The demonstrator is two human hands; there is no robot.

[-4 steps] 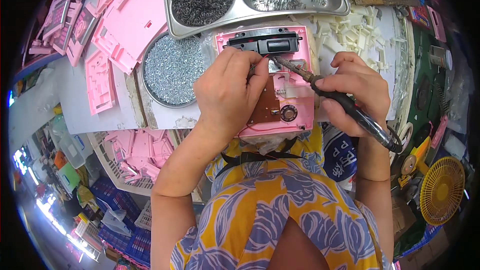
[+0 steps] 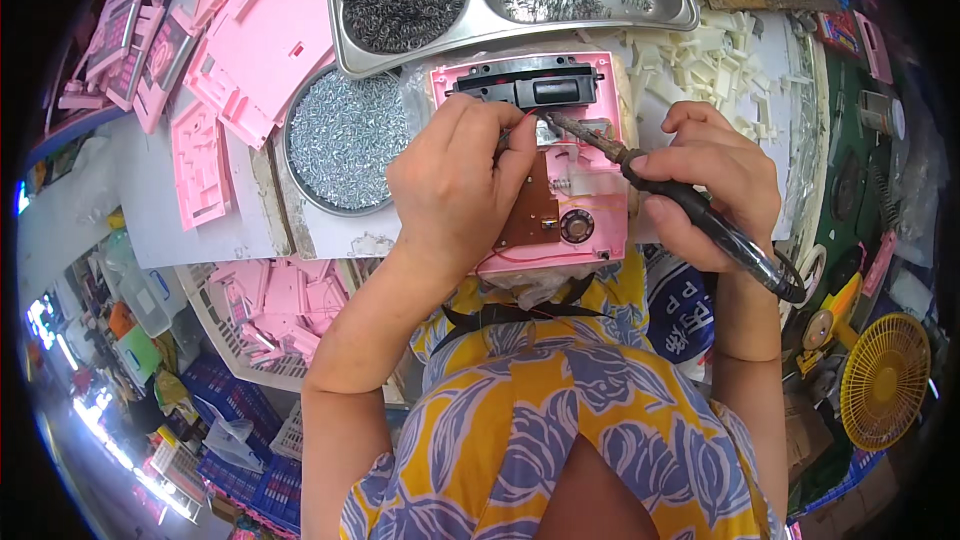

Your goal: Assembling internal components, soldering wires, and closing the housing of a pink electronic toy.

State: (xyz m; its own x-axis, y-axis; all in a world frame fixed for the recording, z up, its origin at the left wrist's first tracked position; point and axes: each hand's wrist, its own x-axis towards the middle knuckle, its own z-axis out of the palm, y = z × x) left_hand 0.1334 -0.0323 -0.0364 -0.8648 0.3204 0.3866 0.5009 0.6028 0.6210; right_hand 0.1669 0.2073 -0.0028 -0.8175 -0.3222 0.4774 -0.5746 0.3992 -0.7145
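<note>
A pink plastic housing lies in front of me, with a black part along its far side. Inside it sit a brown circuit board, a small round speaker and thin wires. My right hand is closed around the black handle of a soldering iron. The iron's tip points left, to a spot just below the black part. My left hand pinches a thin red wire close to that tip; its fingers partly hide the wire and the board.
A metal tray of dark and silver springs stands beyond the housing. To the left are a round dish of small screws and pink plastic parts. Cream plastic pieces are piled at right. A yellow fan stands lower right.
</note>
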